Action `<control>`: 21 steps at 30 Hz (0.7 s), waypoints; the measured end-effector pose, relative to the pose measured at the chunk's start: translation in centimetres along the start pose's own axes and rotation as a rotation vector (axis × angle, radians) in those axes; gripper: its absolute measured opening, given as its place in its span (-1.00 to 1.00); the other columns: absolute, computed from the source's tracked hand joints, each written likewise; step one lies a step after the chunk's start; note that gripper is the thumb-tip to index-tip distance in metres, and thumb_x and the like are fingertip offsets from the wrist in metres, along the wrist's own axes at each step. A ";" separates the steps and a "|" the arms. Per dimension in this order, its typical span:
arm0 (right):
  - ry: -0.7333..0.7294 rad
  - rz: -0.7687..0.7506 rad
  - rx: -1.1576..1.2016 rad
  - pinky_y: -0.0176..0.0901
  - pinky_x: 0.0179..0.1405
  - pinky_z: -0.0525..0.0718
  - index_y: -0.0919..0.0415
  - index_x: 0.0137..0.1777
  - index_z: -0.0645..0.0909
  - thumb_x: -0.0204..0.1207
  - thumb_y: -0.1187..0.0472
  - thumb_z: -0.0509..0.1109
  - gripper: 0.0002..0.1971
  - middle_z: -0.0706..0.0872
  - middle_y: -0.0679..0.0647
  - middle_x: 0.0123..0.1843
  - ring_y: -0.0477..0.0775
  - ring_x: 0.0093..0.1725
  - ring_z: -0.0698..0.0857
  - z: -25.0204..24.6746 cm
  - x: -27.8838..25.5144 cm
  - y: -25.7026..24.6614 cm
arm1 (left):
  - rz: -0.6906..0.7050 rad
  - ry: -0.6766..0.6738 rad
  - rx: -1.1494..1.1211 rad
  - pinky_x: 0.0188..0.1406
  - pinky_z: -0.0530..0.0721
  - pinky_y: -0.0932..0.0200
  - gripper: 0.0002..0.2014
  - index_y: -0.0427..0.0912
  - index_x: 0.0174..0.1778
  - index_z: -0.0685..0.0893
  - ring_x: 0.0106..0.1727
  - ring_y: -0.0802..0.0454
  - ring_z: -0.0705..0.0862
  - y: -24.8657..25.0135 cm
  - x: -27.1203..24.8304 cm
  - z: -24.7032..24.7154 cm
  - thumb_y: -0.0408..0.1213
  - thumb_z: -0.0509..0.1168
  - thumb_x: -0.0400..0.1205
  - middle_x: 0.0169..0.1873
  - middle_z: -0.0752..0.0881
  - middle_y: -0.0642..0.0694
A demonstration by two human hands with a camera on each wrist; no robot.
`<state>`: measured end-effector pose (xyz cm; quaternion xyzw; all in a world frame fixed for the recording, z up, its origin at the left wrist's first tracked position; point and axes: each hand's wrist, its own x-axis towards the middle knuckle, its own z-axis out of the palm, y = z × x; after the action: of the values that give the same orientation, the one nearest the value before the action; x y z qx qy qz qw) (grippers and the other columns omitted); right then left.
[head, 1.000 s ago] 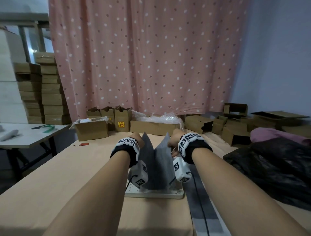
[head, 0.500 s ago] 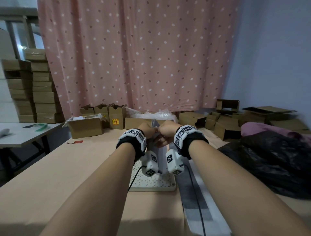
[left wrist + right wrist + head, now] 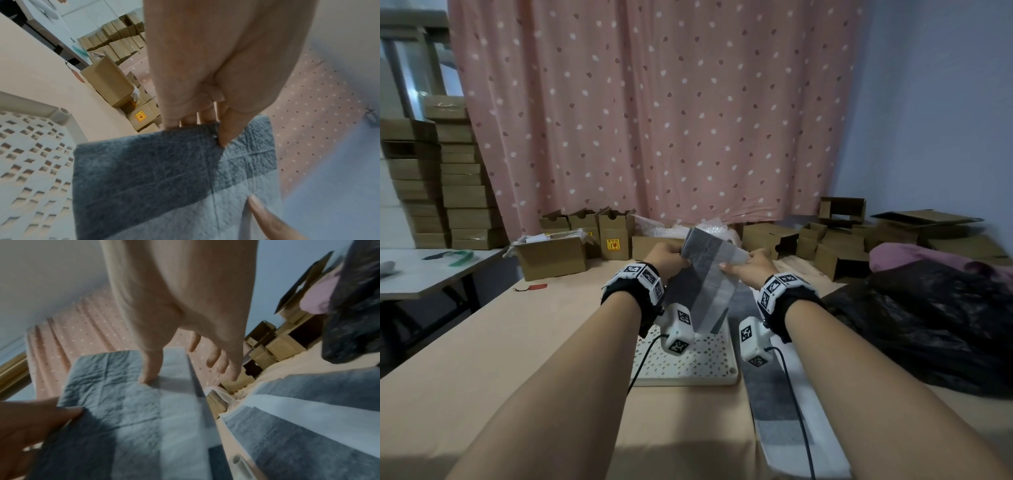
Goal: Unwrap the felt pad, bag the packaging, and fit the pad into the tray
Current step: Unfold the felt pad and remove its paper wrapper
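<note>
I hold a dark grey felt pad (image 3: 700,284) up over the white perforated tray (image 3: 690,371); a pale translucent wrap (image 3: 717,294) covers its right part. My left hand (image 3: 677,257) pinches the pad's top left edge, thumb in front and fingers behind. In the left wrist view that hand (image 3: 218,129) grips the felt pad (image 3: 144,170) above the tray (image 3: 30,146). My right hand (image 3: 732,265) pinches the wrap at the top right. In the right wrist view its thumb (image 3: 150,369) presses the pale wrap (image 3: 176,402), with the other fingers spread behind.
A long grey-and-white felt strip (image 3: 774,397) lies on the table right of the tray. A black plastic bag (image 3: 928,325) is heaped at the right. Cardboard boxes (image 3: 551,255) line the far edge before a pink curtain. A small red tag (image 3: 536,287) lies at the left.
My hands, pressed together at the pad's top half a second ago, have drawn apart. The pad is now spread between them and tilted, with the pale wrap showing on its right side.
</note>
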<state>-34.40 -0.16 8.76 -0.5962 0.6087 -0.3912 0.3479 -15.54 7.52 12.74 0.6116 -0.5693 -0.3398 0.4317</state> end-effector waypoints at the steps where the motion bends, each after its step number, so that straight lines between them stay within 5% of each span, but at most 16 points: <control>1: -0.014 0.014 0.022 0.12 0.27 0.68 0.16 0.37 0.32 -0.27 -0.35 0.73 0.21 0.69 0.04 0.23 0.11 0.16 0.72 0.3 2.6 2.0 | -0.006 0.000 -0.030 0.25 0.69 -0.15 -0.78 -0.35 0.17 0.75 0.11 -0.22 0.71 -0.1 0.1 0.0 -0.52 0.28 0.66 0.04 0.76 -0.33; 3: -0.079 -0.002 0.022 0.13 0.26 0.69 0.12 0.41 0.34 -0.44 -0.45 0.68 0.34 0.69 0.00 0.26 0.08 0.16 0.73 0.7 6.6 4.9 | -0.016 -0.009 -0.099 0.30 0.67 -0.21 -0.78 -0.36 0.19 0.73 0.16 -0.28 0.72 -0.4 0.3 -0.1 -0.51 0.28 0.67 0.10 0.75 -0.38; 6: -0.147 0.011 0.076 0.07 -0.02 0.75 0.05 0.29 0.46 -0.38 -0.37 0.73 0.15 0.77 -0.01 0.17 0.10 0.12 0.76 -0.4 3.5 3.2 | -0.051 -0.032 -0.231 0.14 0.69 -0.15 -0.74 -0.39 0.30 0.66 0.05 -0.23 0.68 -0.7 0.5 -0.1 -0.52 0.23 0.70 0.03 0.72 -0.33; 9: -0.249 0.008 0.198 0.06 0.01 0.76 0.07 0.13 0.64 0.09 -0.03 0.75 -0.40 0.83 0.03 0.09 0.12 0.09 0.80 -1.3 -1.7 0.7 | -0.062 -0.045 -0.346 0.07 0.65 -0.10 -0.71 -0.35 0.35 0.63 0.13 -0.24 0.63 -0.9 0.7 -0.1 -0.52 0.19 0.73 0.09 0.68 -0.30; 12: -0.298 -0.019 0.253 -0.08 -0.14 0.78 0.22 0.09 0.68 0.33 0.28 0.65 -0.65 0.83 0.12 0.06 0.07 -0.03 0.81 -2.1 -2.2 0.6 | -0.069 -0.033 -0.419 -0.09 0.63 0.00 -0.71 -0.35 0.36 0.63 0.14 -0.23 0.62 -1.0 1.0 0.1 -0.52 0.16 0.75 0.12 0.68 -0.30; 17: -0.232 -0.002 0.293 -0.01 -0.07 0.79 0.36 0.10 0.72 0.27 0.33 0.67 -0.61 0.84 0.20 0.04 0.17 0.00 0.82 -2.3 -1.3 0.6 | -0.067 -0.039 -0.497 -0.06 0.67 -0.03 -0.70 -0.36 0.38 0.61 -0.04 -0.16 0.67 -1.0 1.3 0.6 -0.51 0.17 0.75 -0.02 0.71 -0.24; 21: -0.198 -0.014 0.368 0.09 0.02 0.79 0.37 0.01 0.73 0.31 0.45 0.61 -0.74 0.82 0.28 0.04 0.24 -0.01 0.81 -2.2 -1.7 -0.2 | -0.084 -0.068 -0.541 0.03 0.69 -0.06 -0.63 -0.37 0.44 0.55 0.07 -0.21 0.70 -1.6 1.1 1.0 -0.56 0.24 0.69 0.17 0.71 -0.32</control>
<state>-36.19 1.63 9.87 -0.5624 0.4857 -0.4378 0.5062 -15.66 6.28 10.95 0.4854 -0.4459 -0.5176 0.5455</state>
